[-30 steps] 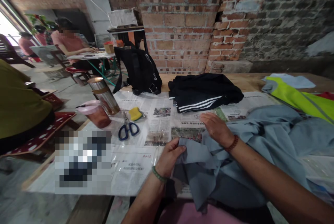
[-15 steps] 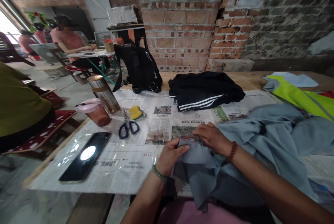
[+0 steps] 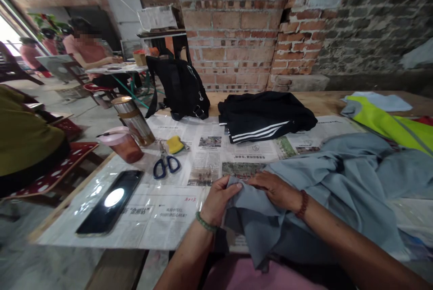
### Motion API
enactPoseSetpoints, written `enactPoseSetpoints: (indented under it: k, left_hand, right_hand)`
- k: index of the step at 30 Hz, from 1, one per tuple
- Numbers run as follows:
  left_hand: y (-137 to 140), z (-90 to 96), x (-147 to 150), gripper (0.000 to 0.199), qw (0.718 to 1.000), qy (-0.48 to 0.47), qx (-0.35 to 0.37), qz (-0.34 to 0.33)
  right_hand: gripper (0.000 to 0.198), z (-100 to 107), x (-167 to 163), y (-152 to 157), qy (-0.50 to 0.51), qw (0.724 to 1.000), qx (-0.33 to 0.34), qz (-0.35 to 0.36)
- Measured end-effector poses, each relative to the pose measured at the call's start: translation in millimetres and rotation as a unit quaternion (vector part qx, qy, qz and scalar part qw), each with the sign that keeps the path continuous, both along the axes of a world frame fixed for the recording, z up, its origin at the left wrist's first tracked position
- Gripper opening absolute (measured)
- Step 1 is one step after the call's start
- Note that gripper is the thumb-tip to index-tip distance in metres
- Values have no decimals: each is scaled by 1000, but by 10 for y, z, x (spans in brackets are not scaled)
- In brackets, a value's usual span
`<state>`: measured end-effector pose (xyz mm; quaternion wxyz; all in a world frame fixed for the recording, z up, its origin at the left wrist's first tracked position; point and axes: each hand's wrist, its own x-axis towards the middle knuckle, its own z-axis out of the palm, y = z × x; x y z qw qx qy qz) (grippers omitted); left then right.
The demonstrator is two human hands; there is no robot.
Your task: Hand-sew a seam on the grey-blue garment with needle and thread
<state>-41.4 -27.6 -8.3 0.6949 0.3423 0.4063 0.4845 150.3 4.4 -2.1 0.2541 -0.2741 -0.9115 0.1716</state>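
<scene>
A large piece of grey cloth [image 3: 352, 191] spreads across the right of the table and hangs over its near edge. My left hand [image 3: 221, 197], with a green bead bracelet, pinches a corner of the cloth between thumb and fingers. Close beside it, my right hand [image 3: 274, 188], with a reddish-brown bracelet, is closed at the cloth's upper edge. Its fingertips are partly hidden, and I cannot make out any small tool in them.
On the newspaper-covered table [image 3: 169, 231] are a phone [image 3: 110, 202], blue-handled scissors [image 3: 165, 163], a yellow sponge [image 3: 175, 145], a pink-lidded cup [image 3: 123, 143] and a steel flask [image 3: 133, 121]. Behind lie a black backpack [image 3: 181, 87], black striped clothing [image 3: 267, 116] and a yellow vest [image 3: 389, 123]. People sit at left.
My right hand has come down from a raised position to the cloth's edge, near my left hand. The left hand keeps its pinch with little movement.
</scene>
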Motion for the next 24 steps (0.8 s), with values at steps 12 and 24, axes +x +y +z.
enactPoseSetpoints:
  k: [12, 24]
  left_hand:
    - [2, 6, 5, 23, 1000, -10, -8, 14]
    - [-1, 32, 25, 23, 1000, 22, 7, -9]
  right_hand:
    - [44, -44, -23, -35, 40, 997, -63, -12]
    - [27, -17, -128, -134, 110, 982, -152, -26]
